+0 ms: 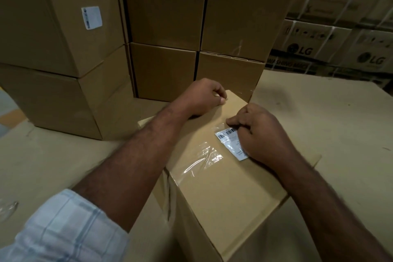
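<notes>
The box is matt brown cardboard, smooth. Clear plastic tape across its top is glossy and wrinkled. The label on the box is white printed paper. Behind the box, the stacked boxes are the same dull cardboard. The sleeve nearby is soft checked cloth.

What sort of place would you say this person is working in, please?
Probably a warehouse or packing area: plain cardboard boxes stacked high, LG-printed cartons strapped in rows behind, and a barcode label under the right hand on a taped box.
</notes>
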The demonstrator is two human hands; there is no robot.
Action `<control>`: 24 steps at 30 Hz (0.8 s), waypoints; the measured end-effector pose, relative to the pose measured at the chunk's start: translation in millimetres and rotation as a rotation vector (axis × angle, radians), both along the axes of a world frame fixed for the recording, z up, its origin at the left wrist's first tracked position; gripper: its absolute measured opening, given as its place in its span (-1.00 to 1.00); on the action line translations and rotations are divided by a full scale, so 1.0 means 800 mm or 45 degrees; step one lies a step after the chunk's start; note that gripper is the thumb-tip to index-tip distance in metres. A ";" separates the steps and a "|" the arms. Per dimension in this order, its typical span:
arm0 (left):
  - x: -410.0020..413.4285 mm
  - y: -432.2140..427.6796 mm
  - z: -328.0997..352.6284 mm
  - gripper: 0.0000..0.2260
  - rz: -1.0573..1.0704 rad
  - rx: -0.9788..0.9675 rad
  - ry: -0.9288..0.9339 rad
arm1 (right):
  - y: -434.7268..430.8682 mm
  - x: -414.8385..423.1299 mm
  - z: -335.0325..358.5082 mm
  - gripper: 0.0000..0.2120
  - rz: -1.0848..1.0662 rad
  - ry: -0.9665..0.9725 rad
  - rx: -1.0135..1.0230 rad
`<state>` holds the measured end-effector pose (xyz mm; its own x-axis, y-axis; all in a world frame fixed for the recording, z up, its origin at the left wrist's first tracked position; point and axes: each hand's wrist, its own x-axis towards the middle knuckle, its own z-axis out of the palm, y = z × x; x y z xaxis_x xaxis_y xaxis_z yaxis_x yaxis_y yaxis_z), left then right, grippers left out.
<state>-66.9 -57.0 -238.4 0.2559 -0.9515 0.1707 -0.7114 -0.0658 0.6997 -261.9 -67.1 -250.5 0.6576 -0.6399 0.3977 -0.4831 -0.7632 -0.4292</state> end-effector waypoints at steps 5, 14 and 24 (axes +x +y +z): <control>-0.001 0.002 0.001 -0.90 -0.005 0.002 0.005 | 0.003 -0.002 0.002 -0.68 0.004 -0.041 0.060; -0.005 0.028 0.012 -0.89 0.009 -0.263 0.289 | -0.001 -0.005 0.000 -0.89 0.013 -0.041 0.087; -0.003 0.080 -0.004 -0.81 -0.143 -0.119 0.289 | 0.001 -0.005 0.002 -0.82 0.023 -0.045 0.135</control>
<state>-69.5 6.7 -241.2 0.1913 -0.9589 0.2094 -0.5350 0.0770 0.8413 -265.9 -66.2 -249.2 0.6561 -0.6676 0.3519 -0.4526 -0.7212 -0.5244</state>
